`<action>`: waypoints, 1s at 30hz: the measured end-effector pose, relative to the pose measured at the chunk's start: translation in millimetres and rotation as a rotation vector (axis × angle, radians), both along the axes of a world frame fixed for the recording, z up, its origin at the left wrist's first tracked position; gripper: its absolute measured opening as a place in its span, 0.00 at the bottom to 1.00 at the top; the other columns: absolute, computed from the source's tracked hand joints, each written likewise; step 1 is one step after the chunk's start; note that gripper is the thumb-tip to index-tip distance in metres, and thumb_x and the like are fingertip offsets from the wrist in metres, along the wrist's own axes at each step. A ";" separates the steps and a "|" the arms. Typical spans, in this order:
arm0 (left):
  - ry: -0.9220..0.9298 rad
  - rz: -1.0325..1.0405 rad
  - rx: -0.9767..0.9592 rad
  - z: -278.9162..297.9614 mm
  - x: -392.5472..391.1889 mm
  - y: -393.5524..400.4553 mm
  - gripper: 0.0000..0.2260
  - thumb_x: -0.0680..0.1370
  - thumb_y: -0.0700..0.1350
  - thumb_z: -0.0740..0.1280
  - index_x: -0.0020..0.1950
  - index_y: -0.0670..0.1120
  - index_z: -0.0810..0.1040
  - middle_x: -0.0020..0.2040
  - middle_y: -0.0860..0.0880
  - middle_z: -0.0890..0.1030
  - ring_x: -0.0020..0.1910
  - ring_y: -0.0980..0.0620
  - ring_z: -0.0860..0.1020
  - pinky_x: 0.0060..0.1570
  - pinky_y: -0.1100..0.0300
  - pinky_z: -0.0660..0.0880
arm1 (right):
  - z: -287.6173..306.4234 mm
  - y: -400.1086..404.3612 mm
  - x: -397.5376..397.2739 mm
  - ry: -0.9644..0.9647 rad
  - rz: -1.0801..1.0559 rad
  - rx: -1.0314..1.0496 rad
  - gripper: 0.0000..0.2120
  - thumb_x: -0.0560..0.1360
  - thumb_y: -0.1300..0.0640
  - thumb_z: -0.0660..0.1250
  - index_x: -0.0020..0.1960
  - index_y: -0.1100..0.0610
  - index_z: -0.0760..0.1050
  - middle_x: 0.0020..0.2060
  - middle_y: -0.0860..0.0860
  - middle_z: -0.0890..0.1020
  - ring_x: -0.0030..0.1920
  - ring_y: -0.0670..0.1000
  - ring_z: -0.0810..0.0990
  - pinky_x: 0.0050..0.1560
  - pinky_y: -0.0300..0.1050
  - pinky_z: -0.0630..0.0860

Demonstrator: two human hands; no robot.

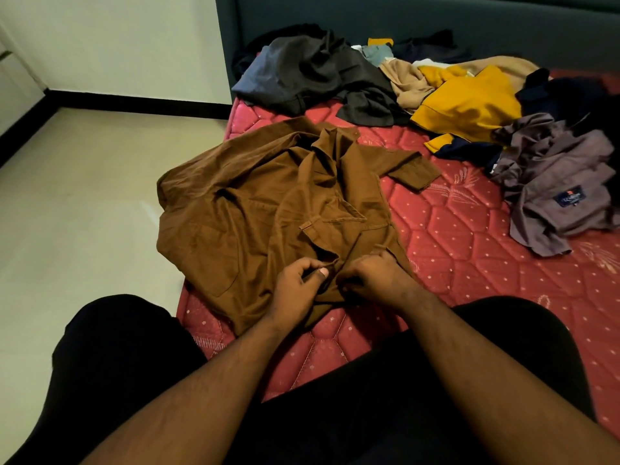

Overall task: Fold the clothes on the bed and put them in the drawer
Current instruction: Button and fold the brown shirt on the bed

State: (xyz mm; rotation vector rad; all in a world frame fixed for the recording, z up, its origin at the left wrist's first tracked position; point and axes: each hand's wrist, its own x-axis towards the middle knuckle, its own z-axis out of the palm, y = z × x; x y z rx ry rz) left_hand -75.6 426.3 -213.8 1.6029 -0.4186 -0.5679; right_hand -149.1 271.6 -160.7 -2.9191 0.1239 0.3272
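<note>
I see the brown shirt (268, 209) spread across the near left part of the bed (469, 250), its collar pointing toward 12 o'clock and one sleeve stretched out toward 2 o'clock. Part of its left side hangs over the mattress edge above the pale floor (84, 196).

My left hand (298, 283) sits at the shirt's lower front edge, fingers curled and thumb pinching the fabric beside the placket. My right hand (375, 276) is just beside it at 3 o'clock, its grip also clamped on the cloth, knuckles up. The two hands nearly touch, both on the hem at the 6 o'clock end of the garment.

Unfolded clothes lie further off: a dark grey heap (312, 72) at 12 o'clock against the headboard (436, 18), a yellow garment (469, 102) and a beige one (406, 78) at 1 o'clock, and a mauve-grey shirt (557, 182) with a dark label at 3 o'clock. My black-clad knees frame the bottom of the view.
</note>
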 end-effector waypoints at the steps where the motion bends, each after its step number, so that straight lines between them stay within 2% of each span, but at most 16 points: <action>1: 0.034 0.001 -0.008 1.5 -0.3 0.0 0.09 0.78 0.35 0.67 0.44 0.49 0.80 0.40 0.50 0.82 0.40 0.56 0.79 0.43 0.61 0.76 | 0.5 0.5 0.6 -0.068 -0.001 0.028 0.10 0.74 0.52 0.66 0.54 0.45 0.81 0.51 0.43 0.83 0.56 0.47 0.79 0.63 0.53 0.66; 3: 0.113 -0.025 -0.029 5.8 1.0 0.1 0.07 0.79 0.36 0.66 0.44 0.46 0.80 0.40 0.49 0.81 0.39 0.56 0.79 0.41 0.62 0.75 | 1.1 -0.6 -1.0 -0.280 -0.011 0.168 0.10 0.71 0.57 0.69 0.51 0.48 0.83 0.46 0.45 0.85 0.50 0.47 0.82 0.56 0.51 0.75; 5: 0.219 -0.071 -0.057 11.9 3.9 1.0 0.06 0.80 0.38 0.64 0.46 0.44 0.79 0.38 0.49 0.80 0.37 0.57 0.78 0.39 0.64 0.75 | 0.1 -2.3 -3.1 -0.386 -0.036 0.351 0.11 0.69 0.63 0.72 0.49 0.54 0.84 0.45 0.46 0.85 0.47 0.43 0.82 0.52 0.43 0.78; 7: 0.324 -0.106 -0.097 17.9 6.6 2.7 0.07 0.81 0.39 0.62 0.46 0.44 0.78 0.36 0.48 0.80 0.34 0.56 0.78 0.36 0.63 0.75 | 2.9 -1.3 -5.4 -0.316 -0.098 0.554 0.11 0.69 0.66 0.74 0.51 0.58 0.84 0.46 0.47 0.85 0.48 0.42 0.82 0.52 0.36 0.77; 9: 0.391 -0.133 -0.133 21.8 7.4 4.5 0.08 0.82 0.39 0.62 0.45 0.44 0.78 0.36 0.47 0.80 0.34 0.54 0.78 0.34 0.61 0.76 | 5.3 -1.4 -6.6 -0.212 -0.141 0.703 0.10 0.70 0.66 0.74 0.52 0.61 0.84 0.46 0.50 0.85 0.47 0.42 0.83 0.51 0.35 0.77; 11: 0.421 -0.139 -0.157 23.7 5.7 5.6 0.08 0.82 0.39 0.61 0.45 0.44 0.78 0.36 0.47 0.81 0.33 0.54 0.79 0.33 0.61 0.76 | 6.3 -1.6 -5.9 -0.220 -0.177 0.800 0.10 0.71 0.68 0.73 0.51 0.63 0.83 0.45 0.53 0.85 0.46 0.44 0.83 0.50 0.35 0.77; 13: 0.417 -0.132 -0.157 24.7 3.6 5.0 0.08 0.81 0.38 0.62 0.46 0.45 0.79 0.37 0.48 0.82 0.35 0.55 0.80 0.36 0.62 0.77 | 8.3 -1.4 -4.7 -0.299 -0.240 0.873 0.10 0.70 0.71 0.72 0.50 0.64 0.83 0.42 0.51 0.86 0.44 0.44 0.83 0.48 0.35 0.77; 15: 0.421 -0.122 -0.170 25.5 2.2 4.0 0.07 0.81 0.37 0.63 0.48 0.44 0.80 0.40 0.47 0.83 0.38 0.54 0.81 0.39 0.62 0.78 | 9.4 0.0 -5.1 -0.363 -0.284 0.873 0.10 0.69 0.73 0.71 0.46 0.62 0.83 0.38 0.45 0.85 0.41 0.41 0.82 0.46 0.35 0.77; 17: 0.430 -0.111 -0.182 25.8 1.4 3.9 0.07 0.80 0.36 0.63 0.49 0.42 0.81 0.41 0.45 0.84 0.40 0.53 0.82 0.41 0.62 0.79 | 10.2 2.1 -5.7 -0.394 -0.291 0.810 0.08 0.69 0.72 0.72 0.43 0.61 0.83 0.36 0.44 0.84 0.39 0.39 0.82 0.44 0.33 0.77; 22: 0.379 -0.079 -0.169 27.8 0.0 4.9 0.07 0.79 0.35 0.65 0.49 0.42 0.82 0.39 0.47 0.84 0.38 0.54 0.82 0.37 0.63 0.79 | 10.4 4.2 -5.3 -0.439 -0.152 0.606 0.05 0.68 0.69 0.75 0.42 0.63 0.83 0.37 0.42 0.81 0.40 0.33 0.79 0.41 0.25 0.72; 26: 0.331 -0.062 -0.157 25.1 -1.1 6.7 0.06 0.78 0.35 0.67 0.51 0.41 0.82 0.42 0.43 0.84 0.40 0.50 0.82 0.41 0.58 0.80 | 5.2 1.4 -4.0 -0.444 -0.090 0.569 0.06 0.68 0.67 0.75 0.45 0.62 0.84 0.41 0.52 0.86 0.45 0.44 0.82 0.44 0.28 0.75; 28: 0.307 -0.049 -0.151 24.6 -1.9 6.5 0.06 0.76 0.33 0.68 0.50 0.41 0.83 0.43 0.43 0.85 0.41 0.50 0.82 0.44 0.57 0.80 | 2.8 2.5 -2.7 -0.462 -0.054 0.542 0.05 0.67 0.67 0.76 0.43 0.61 0.84 0.40 0.51 0.85 0.45 0.45 0.82 0.43 0.29 0.75; 30: 0.297 -0.036 -0.147 24.2 -2.0 6.7 0.07 0.75 0.33 0.70 0.50 0.40 0.83 0.43 0.42 0.85 0.41 0.50 0.82 0.45 0.55 0.80 | 1.4 3.8 -2.5 -0.471 -0.068 0.526 0.05 0.68 0.66 0.75 0.42 0.59 0.81 0.38 0.46 0.83 0.42 0.43 0.82 0.41 0.33 0.76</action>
